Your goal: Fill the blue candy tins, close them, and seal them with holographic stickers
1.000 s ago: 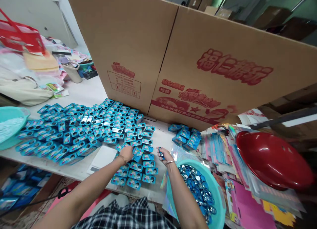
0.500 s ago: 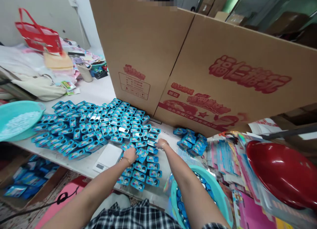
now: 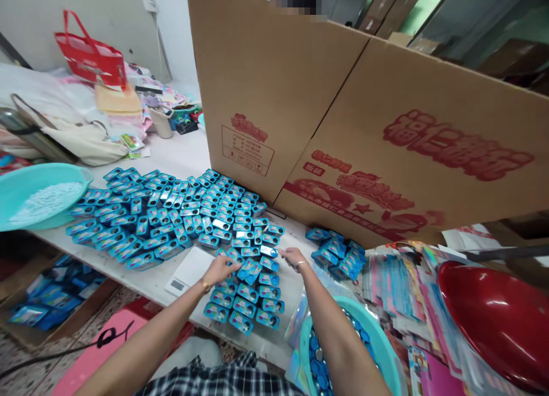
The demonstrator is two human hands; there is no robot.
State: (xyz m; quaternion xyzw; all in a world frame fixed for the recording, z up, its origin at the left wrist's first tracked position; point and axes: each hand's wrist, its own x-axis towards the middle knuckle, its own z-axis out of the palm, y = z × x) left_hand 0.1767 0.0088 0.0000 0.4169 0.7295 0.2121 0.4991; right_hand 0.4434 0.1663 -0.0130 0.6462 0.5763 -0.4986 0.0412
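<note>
Several small blue tins (image 3: 171, 219) lie packed together across the white table (image 3: 171, 156). My left hand (image 3: 219, 267) rests on the tins at the near end of the spread, fingers curled over one of them. My right hand (image 3: 291, 255) sits just right of the same rows, fingers bent beside a tin at the edge of the pile; I cannot make out anything inside it. A smaller heap of blue tins (image 3: 337, 251) lies to the right of my right hand.
A large printed cardboard box (image 3: 343, 127) stands behind the tins. A teal basin of blue lids (image 3: 386, 364) sits under my right forearm, another teal basin (image 3: 26, 182) at left. A red bowl (image 3: 497, 322), printed cards (image 3: 398, 287), a small scale (image 3: 189, 270) and a red bag (image 3: 92, 62) lie around.
My right hand moved from the teal basin up to the rows of tins, where the piece it held a second ago no longer shows. My left hand stayed on the tins. The view shifted left.
</note>
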